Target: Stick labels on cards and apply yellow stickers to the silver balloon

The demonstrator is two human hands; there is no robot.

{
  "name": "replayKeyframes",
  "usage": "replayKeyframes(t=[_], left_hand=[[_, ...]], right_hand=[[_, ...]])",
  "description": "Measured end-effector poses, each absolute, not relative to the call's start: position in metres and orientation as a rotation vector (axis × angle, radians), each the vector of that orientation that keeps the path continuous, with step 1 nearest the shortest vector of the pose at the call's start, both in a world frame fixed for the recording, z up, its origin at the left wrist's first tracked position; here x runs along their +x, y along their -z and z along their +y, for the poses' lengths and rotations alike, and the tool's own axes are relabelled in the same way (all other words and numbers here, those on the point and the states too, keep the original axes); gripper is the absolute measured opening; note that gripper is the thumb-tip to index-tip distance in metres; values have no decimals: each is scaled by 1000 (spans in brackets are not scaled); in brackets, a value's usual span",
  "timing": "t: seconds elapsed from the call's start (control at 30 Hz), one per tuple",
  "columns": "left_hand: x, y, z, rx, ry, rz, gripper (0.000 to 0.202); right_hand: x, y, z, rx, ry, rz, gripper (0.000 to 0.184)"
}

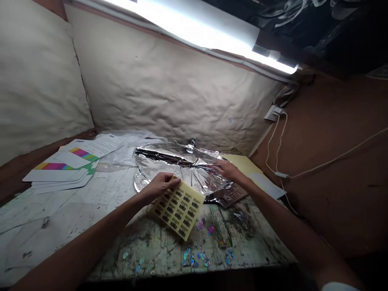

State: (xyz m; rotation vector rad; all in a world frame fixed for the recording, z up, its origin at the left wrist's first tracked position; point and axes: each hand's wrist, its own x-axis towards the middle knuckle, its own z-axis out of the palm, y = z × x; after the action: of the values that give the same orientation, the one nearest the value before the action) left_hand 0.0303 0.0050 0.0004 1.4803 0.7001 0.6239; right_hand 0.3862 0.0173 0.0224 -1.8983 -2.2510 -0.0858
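- left hand (159, 188): narrow, pinching a corner of a cream sheet of small black labels (182, 210); the sheet is tilted up off the table, likely to keep its rows in view and clear of the grime below
- right hand (227, 169): open, fingers spread on a crumpled silver foil balloon (178, 169), no visible grip; probably pinning the light foil against sliding
- balloon: flat and deflated on a worn, paint-stained table (60, 218), directly beyond the label sheet, with a crimped foil tab (191, 143) toward the wall; laid flat, it seems, so the hands can reach its face
- right of balloon: yellow card (241, 163) tucked just under its edge, white paper (266, 186) beside that
- left of balloon: white cards with rainbow stripes (57, 173), printed leaflet (100, 145), clear plastic bag (127, 141); probably set aside to leave the work area free
- near edge: iridescent sequins (194, 256) scattered loose on the table
- behind: kraft paper wall (166, 81), wall socket (274, 113) with white cable (274, 149), fluorescent lamp (197, 28) overhead, likely placed to light the table
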Motion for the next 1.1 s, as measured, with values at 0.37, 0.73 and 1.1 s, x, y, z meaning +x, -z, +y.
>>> replayKeyframes(t=[0.37, 0.73, 1.1], left_hand=[[33, 0, 7, 1324, -858, 775, 43], [36, 4, 4, 1294, -908, 698, 40], [32, 7, 7, 1532, -1073, 729, 32]], right_hand=[[377, -13, -62, -2220, -80, -1886, 26], [240, -21, -28, -1256, -1078, -1695, 50], [206, -44, -18, -1146, -408, -1937, 12]])
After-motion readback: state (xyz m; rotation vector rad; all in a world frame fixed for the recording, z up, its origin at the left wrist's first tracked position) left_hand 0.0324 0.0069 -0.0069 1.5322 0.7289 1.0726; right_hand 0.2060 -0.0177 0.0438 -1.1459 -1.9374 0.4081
